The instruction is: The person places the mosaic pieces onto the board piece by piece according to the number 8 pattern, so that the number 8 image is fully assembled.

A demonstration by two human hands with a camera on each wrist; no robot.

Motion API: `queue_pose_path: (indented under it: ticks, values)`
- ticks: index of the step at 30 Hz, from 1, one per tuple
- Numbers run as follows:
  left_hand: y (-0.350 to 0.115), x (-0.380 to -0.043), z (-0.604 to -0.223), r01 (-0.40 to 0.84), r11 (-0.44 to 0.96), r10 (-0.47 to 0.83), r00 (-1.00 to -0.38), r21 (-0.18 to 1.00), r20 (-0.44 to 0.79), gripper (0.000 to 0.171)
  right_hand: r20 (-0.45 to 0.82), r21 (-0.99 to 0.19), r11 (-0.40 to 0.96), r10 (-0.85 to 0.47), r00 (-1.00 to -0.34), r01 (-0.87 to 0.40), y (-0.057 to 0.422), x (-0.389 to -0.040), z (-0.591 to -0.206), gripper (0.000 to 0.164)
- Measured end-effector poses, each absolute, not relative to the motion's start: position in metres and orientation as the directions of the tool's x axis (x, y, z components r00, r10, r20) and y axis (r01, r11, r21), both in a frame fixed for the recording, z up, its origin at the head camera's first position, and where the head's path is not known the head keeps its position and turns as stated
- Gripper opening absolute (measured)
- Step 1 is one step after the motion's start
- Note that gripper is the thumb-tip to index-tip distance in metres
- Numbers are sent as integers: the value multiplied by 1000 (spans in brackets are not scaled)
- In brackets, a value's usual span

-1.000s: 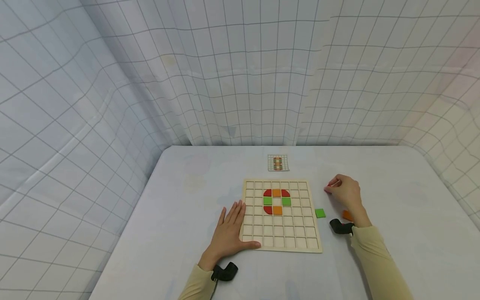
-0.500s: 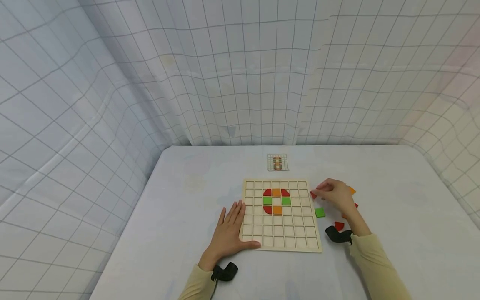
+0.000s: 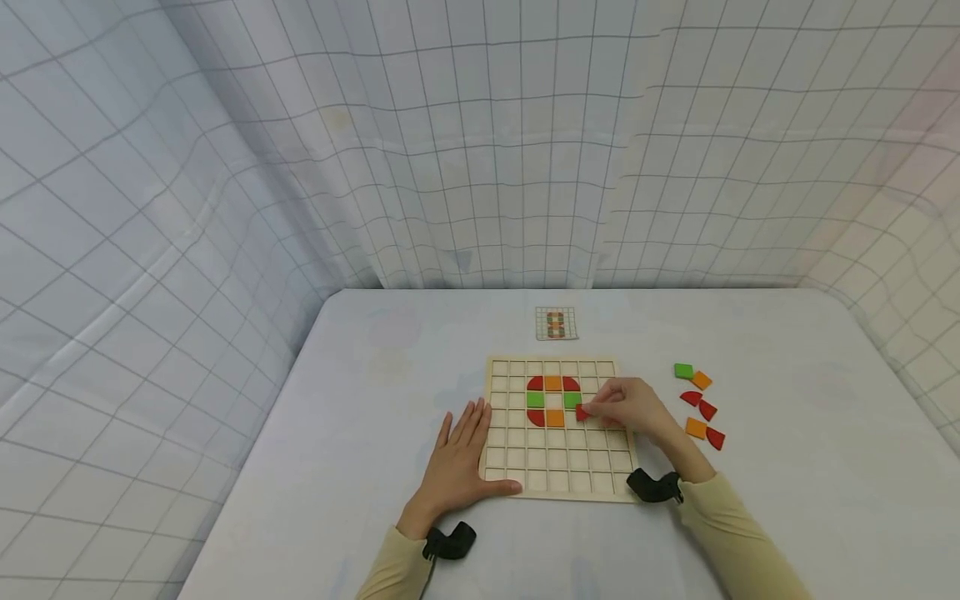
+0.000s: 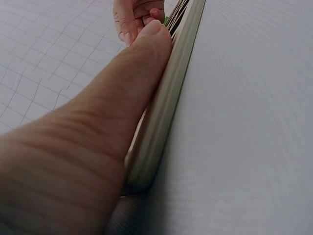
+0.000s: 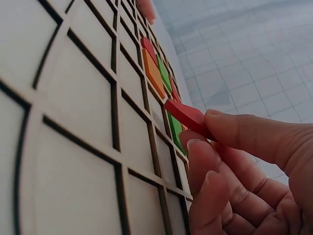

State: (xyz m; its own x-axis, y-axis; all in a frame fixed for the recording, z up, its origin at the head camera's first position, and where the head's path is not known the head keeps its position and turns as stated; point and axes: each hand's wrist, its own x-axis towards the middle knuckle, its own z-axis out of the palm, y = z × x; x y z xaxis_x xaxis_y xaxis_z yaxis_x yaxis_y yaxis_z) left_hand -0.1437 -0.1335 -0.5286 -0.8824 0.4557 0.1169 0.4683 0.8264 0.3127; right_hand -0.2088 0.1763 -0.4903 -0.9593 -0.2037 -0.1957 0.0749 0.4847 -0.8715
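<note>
My right hand point(image 3: 628, 407) pinches a red quarter-round tile point(image 5: 188, 116) between thumb and fingertips, just over the wooden grid board point(image 3: 558, 482). In the head view the tile is beside the lower right corner of a ring of tiles set in the cells. That ring has red quarter-rounds point(image 3: 536, 418), orange squares point(image 3: 555, 418) and green squares point(image 3: 572, 401). At the board's left side my left hand point(image 3: 453, 467) lies flat with fingers straight, its fingertips on the left edge and its thumb along the near edge. The left wrist view shows the thumb point(image 4: 132, 73) against the board's rim.
Right of the board lie loose tiles: a green square point(image 3: 683, 371), orange squares point(image 3: 696, 428) and several red quarter-rounds point(image 3: 716, 438). Behind the board is a small pattern card point(image 3: 556, 323) with a coloured figure on a grid. Checked white curtains point(image 3: 487, 167) hang around the table.
My right hand has carried the red quarter-round tile leftward from the table on the right to over the board, uncovering the loose tiles. My left hand has stayed in place.
</note>
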Motion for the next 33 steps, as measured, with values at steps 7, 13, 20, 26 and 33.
queue_pose_path:
  ticks: [7, 13, 20, 26, 33]
  values:
    - [-133, -144, -527, 473, 823, 460, -880, 314, 120, 118, -191, -866, 497, -215, -958, 61, 165, -208, -491, 20]
    - [-133, -144, -526, 470, 828, 458, -882, 307, 115, 117, -181, -853, 520, -231, -956, 36, 159, -208, -493, 18]
    - [-133, -144, -527, 463, 832, 453, -885, 305, 106, 118, -183, -818, 574, -192, -964, 41, 156, -207, -494, 19]
    - [-133, -144, -529, 466, 834, 453, -884, 296, 117, 118, -176, -797, 602, -178, -968, 34, 155, -206, -494, 21]
    - [-134, -145, -531, 471, 835, 457, -881, 285, 118, 118, -134, -783, 622, -158, -978, 7, 152, -204, -494, 21]
